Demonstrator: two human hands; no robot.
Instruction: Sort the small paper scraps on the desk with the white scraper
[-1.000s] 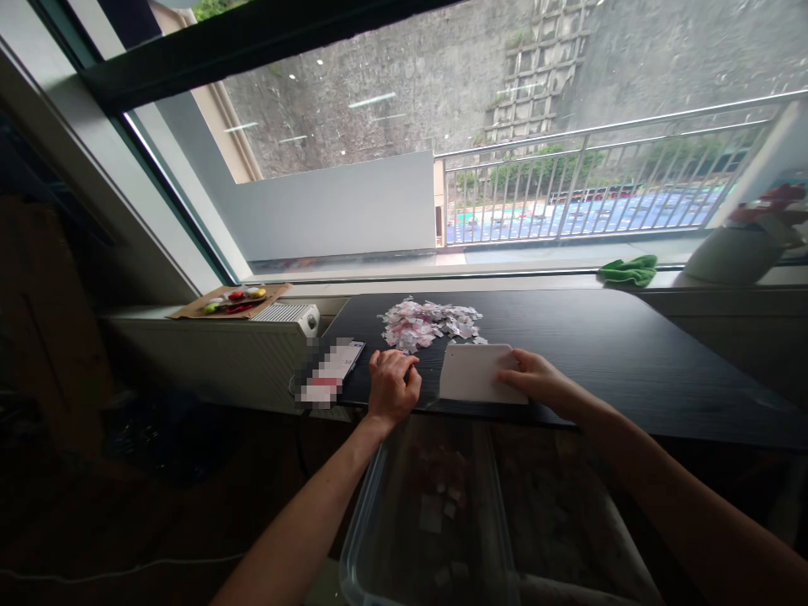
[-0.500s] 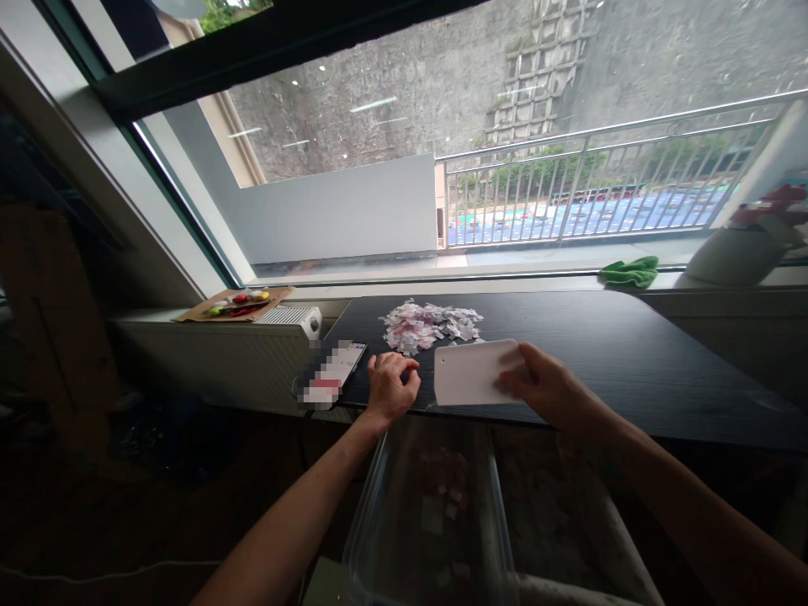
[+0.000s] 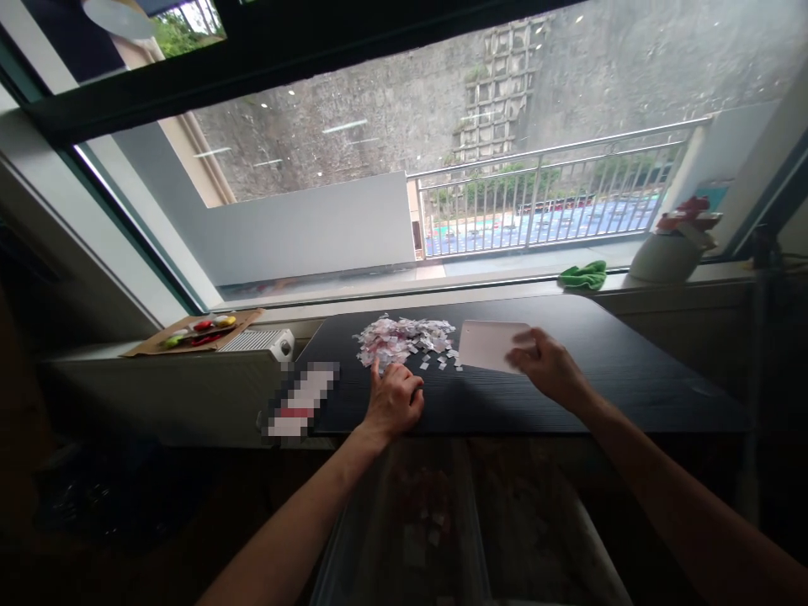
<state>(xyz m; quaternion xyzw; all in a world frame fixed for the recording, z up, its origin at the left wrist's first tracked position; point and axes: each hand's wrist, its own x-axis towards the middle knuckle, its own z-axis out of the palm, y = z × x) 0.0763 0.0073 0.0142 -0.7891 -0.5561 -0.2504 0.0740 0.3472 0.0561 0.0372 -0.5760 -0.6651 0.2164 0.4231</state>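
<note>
My right hand (image 3: 552, 370) grips the right end of a flat white plastic scraper (image 3: 489, 345), which has rounded corners and a small hole near its upper left. It is held over the black table (image 3: 606, 358), just right of a loose heap of small white and pinkish paper scraps (image 3: 401, 341). Several scraps lie spread at the heap's near right side. At the heap's front edge is my left hand (image 3: 396, 400), its index finger reaching to the scraps and the other fingers bent. I see nothing held in it.
A phone (image 3: 303, 400), partly blurred out, lies at the table's left edge. Below the front edge stands a clear plastic bin (image 3: 470, 522) with some scraps inside. Cardboard with colourful items (image 3: 202, 328) rests on the radiator at left. A green cloth (image 3: 584, 275) and white pot (image 3: 666, 257) stand along the windowsill.
My right hand has moved the scraper away from the table's front edge to beside the heap. My left hand has stretched its index finger to the scraps. The view has shifted right.
</note>
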